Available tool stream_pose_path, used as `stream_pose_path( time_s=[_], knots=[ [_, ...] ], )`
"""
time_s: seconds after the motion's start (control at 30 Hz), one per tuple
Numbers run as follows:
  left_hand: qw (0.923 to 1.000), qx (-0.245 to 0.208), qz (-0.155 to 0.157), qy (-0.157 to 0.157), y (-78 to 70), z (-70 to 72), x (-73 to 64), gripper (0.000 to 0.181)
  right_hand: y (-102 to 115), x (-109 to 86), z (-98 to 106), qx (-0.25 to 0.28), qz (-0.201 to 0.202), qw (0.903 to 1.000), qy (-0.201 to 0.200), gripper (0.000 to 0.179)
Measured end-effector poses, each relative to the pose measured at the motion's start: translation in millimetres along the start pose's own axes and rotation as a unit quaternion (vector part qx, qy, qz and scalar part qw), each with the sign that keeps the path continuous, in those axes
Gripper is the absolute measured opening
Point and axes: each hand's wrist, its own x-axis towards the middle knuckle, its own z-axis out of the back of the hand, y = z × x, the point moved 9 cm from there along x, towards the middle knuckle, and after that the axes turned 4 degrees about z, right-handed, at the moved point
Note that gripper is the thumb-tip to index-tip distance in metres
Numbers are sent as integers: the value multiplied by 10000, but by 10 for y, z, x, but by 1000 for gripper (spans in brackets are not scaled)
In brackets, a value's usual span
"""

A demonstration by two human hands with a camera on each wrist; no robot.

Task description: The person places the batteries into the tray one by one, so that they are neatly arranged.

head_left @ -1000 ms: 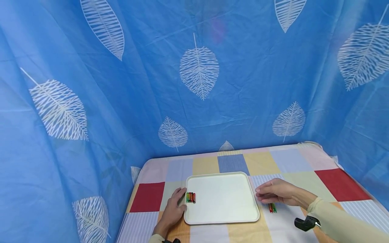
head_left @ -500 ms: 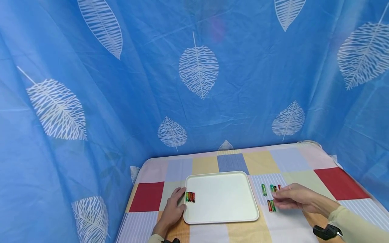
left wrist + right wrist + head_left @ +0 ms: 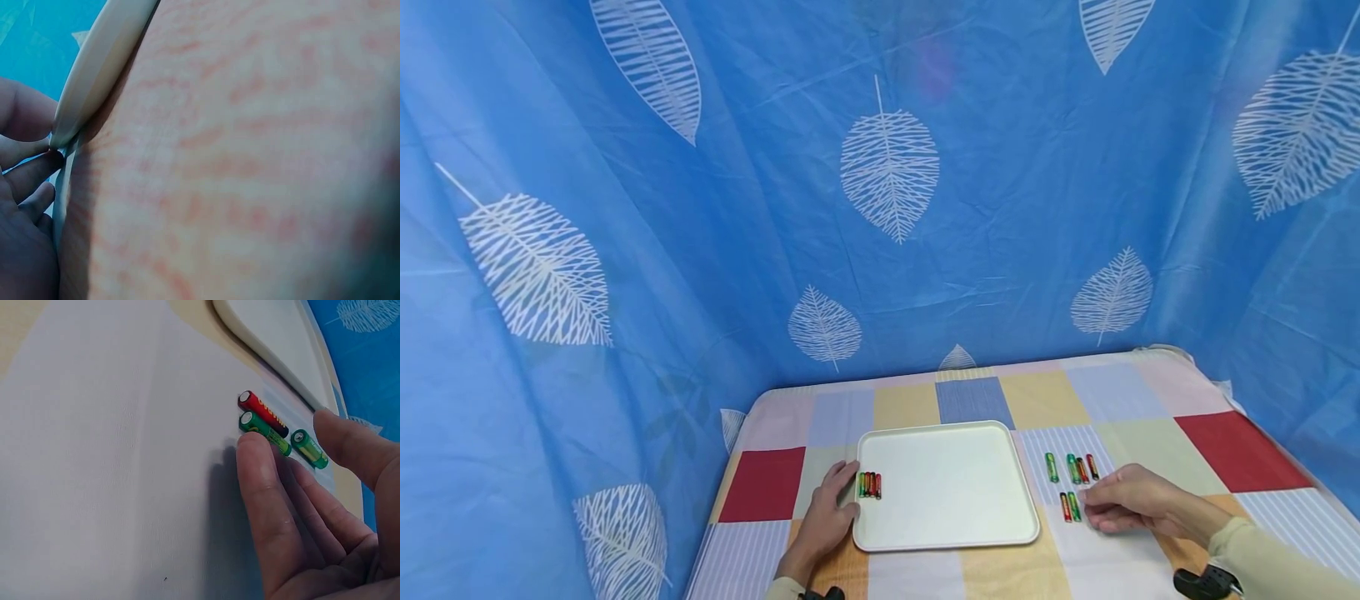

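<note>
A white tray (image 3: 947, 492) lies on the table, with several green and red batteries (image 3: 870, 486) side by side against its left rim. My left hand (image 3: 829, 518) rests at that rim, its fingertips and thumb touching the edge. Right of the tray, my right hand (image 3: 1131, 502) is beside a nearer pair, a red battery (image 3: 1066, 507) and a green battery (image 3: 1074, 507). Its thumb and fingers stand apart in the right wrist view, with the index fingertip close by the green battery; contact is unclear. Behind this pair lie a lone green battery (image 3: 1052, 467) and a small group (image 3: 1082, 469).
A patchwork cloth (image 3: 910, 408) covers the table. Blue curtains (image 3: 970, 275) with white leaf prints hang behind it and along the sides. The tray's raised right rim (image 3: 275, 359) runs between the tray floor and the loose batteries.
My right hand has drawn back to the right from beside the tray, uncovering the loose batteries, then come slightly nearer the front. The left hand stays at the tray's rim.
</note>
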Motion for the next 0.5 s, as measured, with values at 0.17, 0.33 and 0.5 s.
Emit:
stream_pose_path(
  time_s=[0.17, 0.33, 0.5],
  knots=[
    [10000, -53, -31, 13, -4, -2, -1, 73, -36, 43, 20, -121, -78, 9995, -292, 29],
    [10000, 5, 23, 17, 13, 5, -12, 73, -29, 103, 26, -672, -238, 9943, -796, 26],
    [10000, 39, 80, 13, 9, 4, -20, 73, 18, 151, 17, -1156, -330, 9840, -1313, 24]
  ],
)
